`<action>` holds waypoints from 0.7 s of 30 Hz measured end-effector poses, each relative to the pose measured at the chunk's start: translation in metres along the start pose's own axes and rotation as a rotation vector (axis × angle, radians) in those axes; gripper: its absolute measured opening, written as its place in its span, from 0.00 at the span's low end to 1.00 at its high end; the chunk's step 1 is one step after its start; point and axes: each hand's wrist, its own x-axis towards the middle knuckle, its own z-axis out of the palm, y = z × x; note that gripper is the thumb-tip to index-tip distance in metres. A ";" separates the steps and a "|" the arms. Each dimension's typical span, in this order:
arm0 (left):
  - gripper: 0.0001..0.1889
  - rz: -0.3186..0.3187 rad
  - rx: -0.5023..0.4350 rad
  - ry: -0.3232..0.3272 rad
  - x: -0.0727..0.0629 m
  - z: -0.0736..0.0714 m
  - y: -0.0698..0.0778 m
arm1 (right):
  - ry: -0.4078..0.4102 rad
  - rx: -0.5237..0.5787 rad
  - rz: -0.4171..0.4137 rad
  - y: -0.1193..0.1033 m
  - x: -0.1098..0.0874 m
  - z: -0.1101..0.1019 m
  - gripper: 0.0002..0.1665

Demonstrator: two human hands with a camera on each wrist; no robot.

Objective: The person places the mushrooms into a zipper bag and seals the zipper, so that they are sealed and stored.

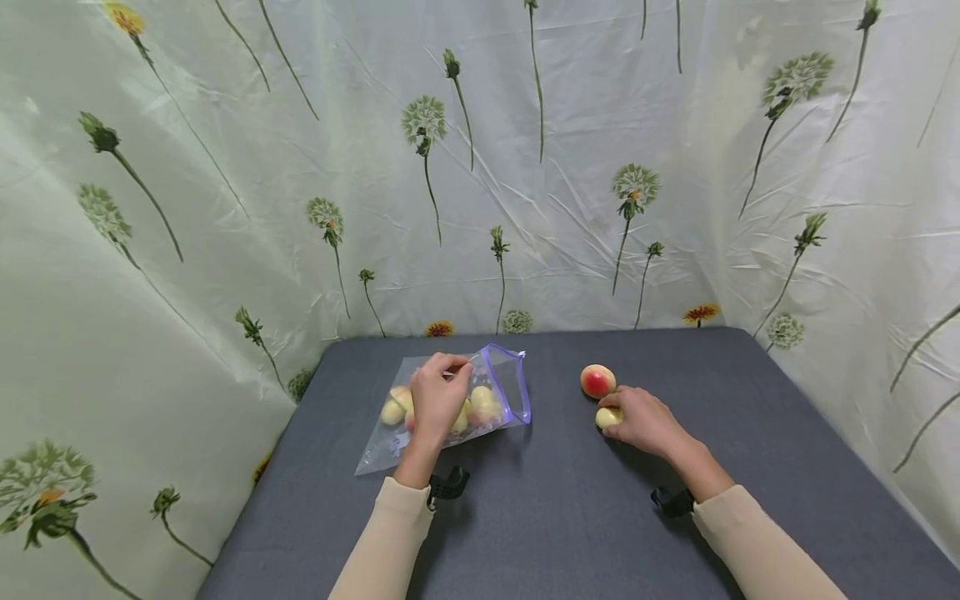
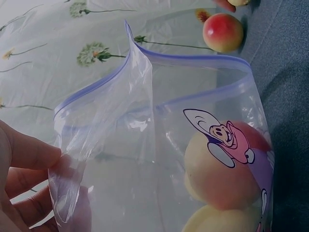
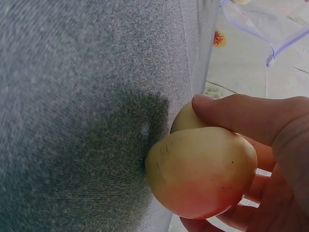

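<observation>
A clear zip bag (image 1: 427, 377) with a purple zip rim (image 2: 203, 59) and a pink cartoon print lies on its side, mouth gaping to the right. Several yellow-and-red peaches (image 2: 224, 166) are inside it. My left hand (image 1: 441, 392) pinches the bag's upper film between thumb and fingers, behind the zip. To the right, my right hand (image 1: 647, 419) grips a yellow peach (image 3: 200, 171) blushed with red, low over the table, thumb on one side and fingers around the other. A redder peach (image 1: 597, 381) sits just beyond it on the table.
A dark grey cloth covers the table (image 1: 540, 517). Behind and on both sides hangs a pale curtain (image 1: 510, 200) printed with dandelions, meeting the table's back edge. Black straps (image 1: 450, 483) sit around both wrists below beige sleeves (image 1: 386, 537).
</observation>
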 end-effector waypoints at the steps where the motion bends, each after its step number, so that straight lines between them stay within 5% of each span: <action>1: 0.04 0.000 0.000 0.001 0.000 0.000 0.000 | 0.004 0.002 0.000 0.000 0.000 0.000 0.18; 21: 0.02 -0.018 0.003 -0.002 0.000 -0.002 0.001 | 0.059 0.057 0.006 -0.011 -0.002 -0.006 0.18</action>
